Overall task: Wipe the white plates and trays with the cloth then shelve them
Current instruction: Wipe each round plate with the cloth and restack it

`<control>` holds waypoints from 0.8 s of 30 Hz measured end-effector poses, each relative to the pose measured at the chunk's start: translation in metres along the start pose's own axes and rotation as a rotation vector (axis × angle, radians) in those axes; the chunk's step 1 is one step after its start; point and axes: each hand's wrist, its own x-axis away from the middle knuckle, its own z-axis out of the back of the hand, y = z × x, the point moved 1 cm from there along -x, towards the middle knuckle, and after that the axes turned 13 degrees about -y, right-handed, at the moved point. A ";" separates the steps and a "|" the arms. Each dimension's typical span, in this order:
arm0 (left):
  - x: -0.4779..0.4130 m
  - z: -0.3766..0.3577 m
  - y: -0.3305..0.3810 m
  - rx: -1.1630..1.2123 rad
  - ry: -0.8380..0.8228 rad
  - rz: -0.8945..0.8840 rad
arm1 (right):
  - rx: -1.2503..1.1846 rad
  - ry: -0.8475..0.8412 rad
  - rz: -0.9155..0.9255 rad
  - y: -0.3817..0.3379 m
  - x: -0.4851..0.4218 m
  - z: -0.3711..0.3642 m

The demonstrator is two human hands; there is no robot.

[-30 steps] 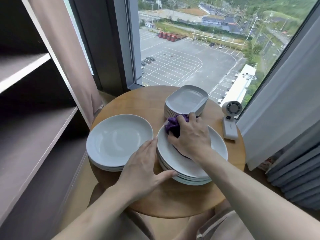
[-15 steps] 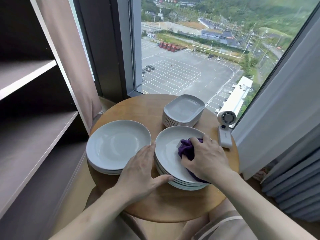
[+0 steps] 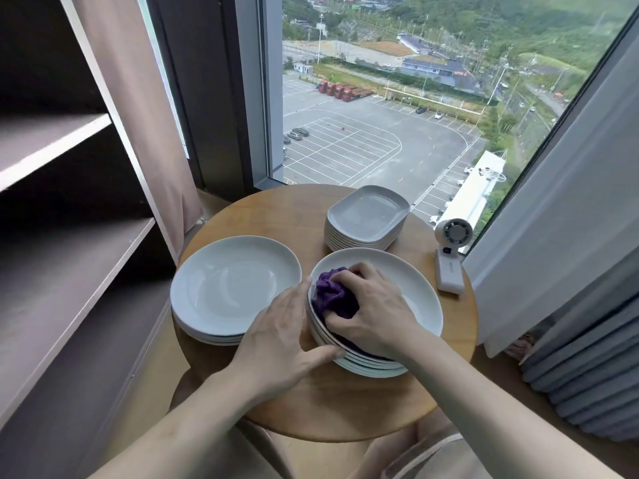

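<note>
The right hand [image 3: 373, 316] is curled round the purple cloth [image 3: 333, 295]. The cloth is bunched up tight, and the hand presses it down into the top plate [image 3: 415, 292] of the near pile. The cloth sits on the left part of that plate, close to the rim. The left hand [image 3: 280, 337] is spread wide, with straight fingers against the left edge of the pile and the thumb along its side. It holds nothing. It just steadies the pile.

To wipe well, I think the cloth should go round in big circles, right out to the rim. Then it should go over the right part of the plate, which looks bare. Push softly, so the pile does not slide or tip. The left hand should press in while the cloth rubs.

Left of the pile, very close to it, sits another pile of round plates [image 3: 231, 285]. Behind the pile is a stack of white trays [image 3: 368, 216]. To the right of the pile stands a small white fan [image 3: 451, 257]. All rest on the round wooden table [image 3: 276, 209]. Far left of the pile are the shelves [image 3: 69, 271], where the plates must go later.
</note>
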 end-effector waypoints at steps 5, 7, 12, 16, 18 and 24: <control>0.000 0.001 0.001 -0.007 0.005 -0.014 | 0.051 0.063 -0.065 0.003 -0.023 -0.002; 0.001 0.000 -0.001 -0.017 -0.005 0.001 | 0.074 0.059 -0.125 0.008 -0.028 0.003; 0.002 0.000 -0.002 -0.068 -0.033 0.015 | 0.217 0.048 -0.247 0.026 -0.023 0.016; 0.002 0.000 -0.001 -0.076 -0.039 0.012 | 0.303 0.010 -0.302 0.035 -0.005 0.021; 0.002 0.000 0.000 -0.068 -0.036 0.007 | 0.296 -0.024 -0.305 0.036 0.007 0.024; 0.003 0.000 -0.001 -0.077 -0.046 0.018 | 0.142 -0.133 -0.218 0.033 0.039 0.028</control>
